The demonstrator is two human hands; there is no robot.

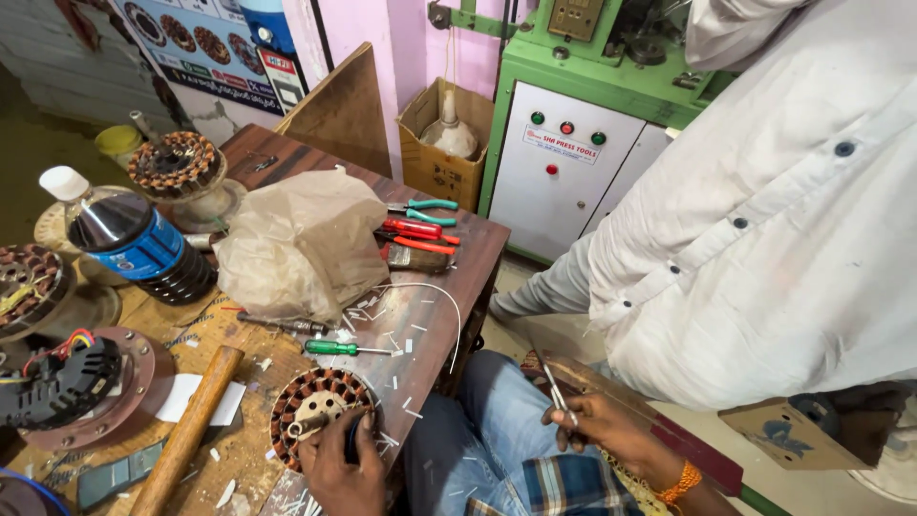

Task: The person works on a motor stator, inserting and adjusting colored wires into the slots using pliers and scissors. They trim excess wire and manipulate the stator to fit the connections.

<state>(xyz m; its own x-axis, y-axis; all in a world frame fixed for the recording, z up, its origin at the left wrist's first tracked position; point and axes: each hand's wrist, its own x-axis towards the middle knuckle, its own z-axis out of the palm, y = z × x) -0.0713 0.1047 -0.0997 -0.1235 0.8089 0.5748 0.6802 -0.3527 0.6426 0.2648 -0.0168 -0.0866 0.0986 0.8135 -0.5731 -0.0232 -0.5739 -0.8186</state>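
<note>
The left hand [339,468] is resting on a round motor coil [320,411] at the near edge of the wooden tabletop [449,258], its fingers curled and clamped on the coil's right rim. The coil is lying flat: a ring of copper-brown wire windings, packed in segments around a pale metal hub with a short shaft poking out. White slivers of paper are lying scattered around it.

The right hand [597,425] is hovering over the person's lap, well apart from the coil, with its fingers pinched together on a few thin white strips [556,390] that are pointing up and away.

Just beyond the coil, a green-handled screwdriver [344,348] is lying on the tabletop, and a wooden hammer handle [189,430] is lying to its left. Further back, a crumpled brown paper bag [301,244] is sitting beside a dark bottle [129,239]. Another person in a white shirt [764,210] is standing to the right.
</note>
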